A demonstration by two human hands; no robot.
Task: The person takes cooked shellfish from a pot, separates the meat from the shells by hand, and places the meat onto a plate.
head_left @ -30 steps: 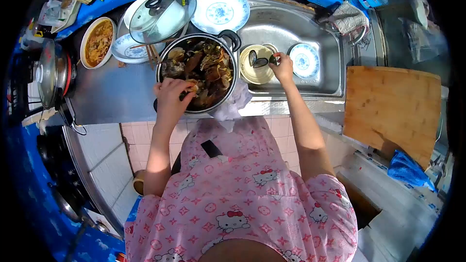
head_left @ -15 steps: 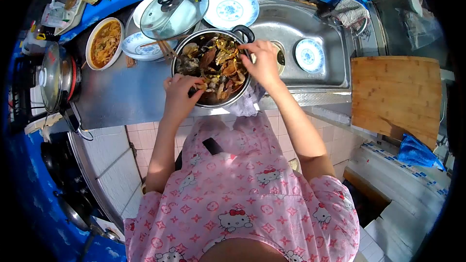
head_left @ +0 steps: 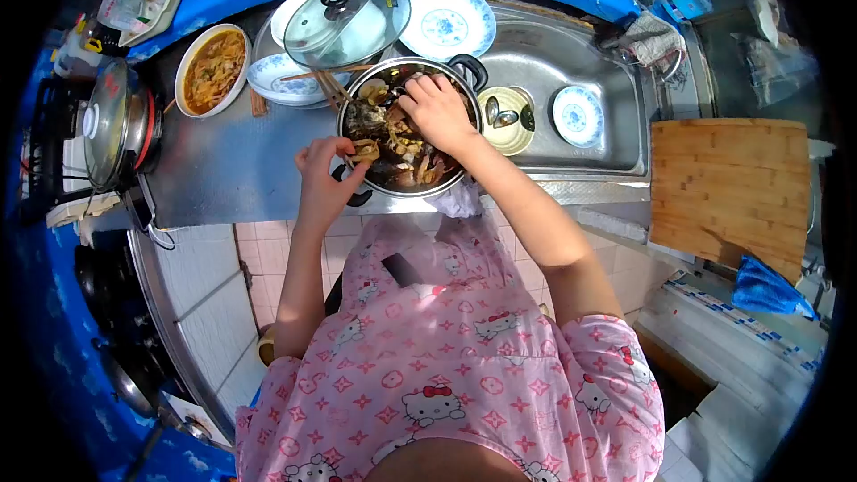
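Observation:
A steel pot (head_left: 413, 189) stands on the counter's front edge beside the sink, filled with cooked food (head_left: 402, 138) in brown and yellow pieces, some looking like shells. At the pot's left rim, my left hand (head_left: 323, 174) is closed, pinching a yellowish-brown piece of food (head_left: 364, 152) between thumb and fingers. My right hand (head_left: 437, 114) reaches over the pot from the right, its fingers bent down into the food. What its fingertips grip, if anything, is hidden. Wooden chopsticks (head_left: 326, 74) and a slotted utensil (head_left: 334, 89) rest over the left rim.
In the sink (head_left: 544, 45) are a pale bowl (head_left: 509, 136) with dark shells and a small plate (head_left: 578, 118). Behind the pot lie a glass lid (head_left: 357, 31) and a large plate (head_left: 446, 22). A bowl of stew (head_left: 214, 70) and a lidded pan (head_left: 107, 125) stand left; a cutting board (head_left: 728, 187) right.
My right hand has moved from the pot's right rim to over its middle, uncovering the bowl of shells. My left hand now shows a larger piece of food. The whole view has shifted slightly.

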